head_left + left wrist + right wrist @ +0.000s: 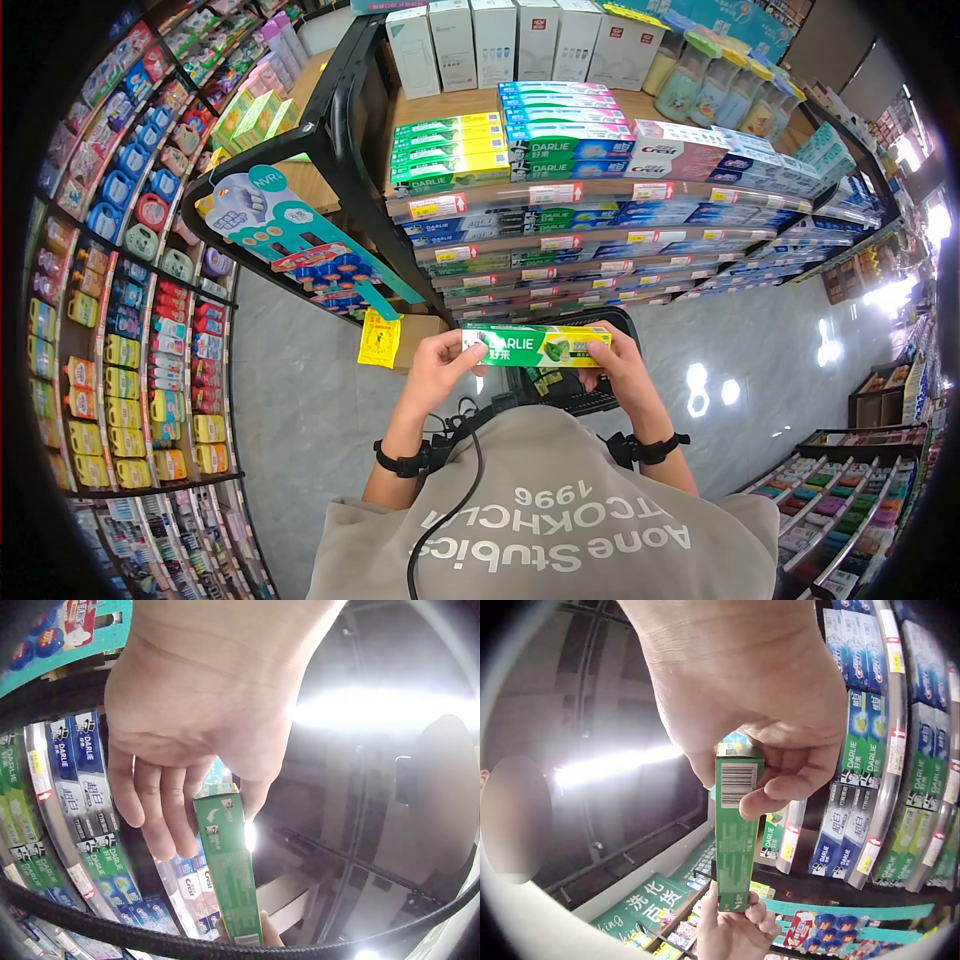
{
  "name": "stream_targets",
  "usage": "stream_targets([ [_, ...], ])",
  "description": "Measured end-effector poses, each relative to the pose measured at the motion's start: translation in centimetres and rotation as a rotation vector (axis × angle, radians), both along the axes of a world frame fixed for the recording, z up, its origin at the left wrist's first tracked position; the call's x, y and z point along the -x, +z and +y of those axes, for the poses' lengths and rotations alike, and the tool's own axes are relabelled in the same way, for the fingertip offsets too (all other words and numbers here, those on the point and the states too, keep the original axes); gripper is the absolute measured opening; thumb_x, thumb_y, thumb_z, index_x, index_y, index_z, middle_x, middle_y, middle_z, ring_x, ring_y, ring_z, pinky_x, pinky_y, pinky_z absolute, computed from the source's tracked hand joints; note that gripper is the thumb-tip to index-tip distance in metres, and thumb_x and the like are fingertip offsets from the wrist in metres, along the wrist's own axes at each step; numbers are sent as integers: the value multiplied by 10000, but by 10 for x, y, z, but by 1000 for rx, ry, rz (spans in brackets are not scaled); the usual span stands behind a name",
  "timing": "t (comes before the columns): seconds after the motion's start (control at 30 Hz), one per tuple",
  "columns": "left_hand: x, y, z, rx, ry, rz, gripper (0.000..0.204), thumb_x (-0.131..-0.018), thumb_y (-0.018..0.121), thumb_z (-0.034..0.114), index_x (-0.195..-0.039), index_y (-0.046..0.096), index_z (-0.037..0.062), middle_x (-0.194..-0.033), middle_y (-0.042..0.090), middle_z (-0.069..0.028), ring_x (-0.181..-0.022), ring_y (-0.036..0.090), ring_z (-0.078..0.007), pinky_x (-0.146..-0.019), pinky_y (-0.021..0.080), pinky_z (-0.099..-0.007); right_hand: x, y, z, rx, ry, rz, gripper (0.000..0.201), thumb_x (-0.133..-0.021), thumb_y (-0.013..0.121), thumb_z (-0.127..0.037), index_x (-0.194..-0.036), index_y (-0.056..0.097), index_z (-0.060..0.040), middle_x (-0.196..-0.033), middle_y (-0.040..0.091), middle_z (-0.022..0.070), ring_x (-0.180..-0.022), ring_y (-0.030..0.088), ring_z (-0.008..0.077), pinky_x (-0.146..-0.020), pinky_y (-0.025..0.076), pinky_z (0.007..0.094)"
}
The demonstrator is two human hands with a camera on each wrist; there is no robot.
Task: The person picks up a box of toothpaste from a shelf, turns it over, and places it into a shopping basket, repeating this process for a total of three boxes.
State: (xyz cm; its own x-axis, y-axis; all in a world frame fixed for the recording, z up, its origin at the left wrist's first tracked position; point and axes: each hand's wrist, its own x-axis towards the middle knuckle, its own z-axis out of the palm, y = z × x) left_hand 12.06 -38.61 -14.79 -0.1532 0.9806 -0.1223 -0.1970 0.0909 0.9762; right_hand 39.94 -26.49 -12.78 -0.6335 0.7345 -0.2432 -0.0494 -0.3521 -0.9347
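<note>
A green and yellow DARLIE toothpaste box is held level in front of the chest, its printed front facing up in the head view. My left hand pinches its left end between thumb and fingers. At the yellow end, my right hand grips it with the thumb on top and fingers beneath. The left wrist view shows the narrow green side of the toothpaste box beside the thumb. In the right wrist view a barcode marks the same box, with the other hand at its far end.
A black basket is just below the box, some packs inside. Ahead stands a shelf rack stacked with toothpaste boxes. A yellow packet hangs at its left corner. Shelves of bottles line the left; a grey floor lies between.
</note>
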Motion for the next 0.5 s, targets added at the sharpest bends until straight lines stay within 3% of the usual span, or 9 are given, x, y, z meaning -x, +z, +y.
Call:
stream_targets([
  [0.5, 1, 1, 2, 0, -15, 8, 300, -989, 675, 203, -1131, 701, -60, -998, 738, -83, -834, 685, -114, -725, 593, -278, 1, -2, 0, 8, -9, -2, 288, -1012, 632, -248, -1168, 575, -12, -816, 658, 53, -610, 616, 92, -550, 521, 234],
])
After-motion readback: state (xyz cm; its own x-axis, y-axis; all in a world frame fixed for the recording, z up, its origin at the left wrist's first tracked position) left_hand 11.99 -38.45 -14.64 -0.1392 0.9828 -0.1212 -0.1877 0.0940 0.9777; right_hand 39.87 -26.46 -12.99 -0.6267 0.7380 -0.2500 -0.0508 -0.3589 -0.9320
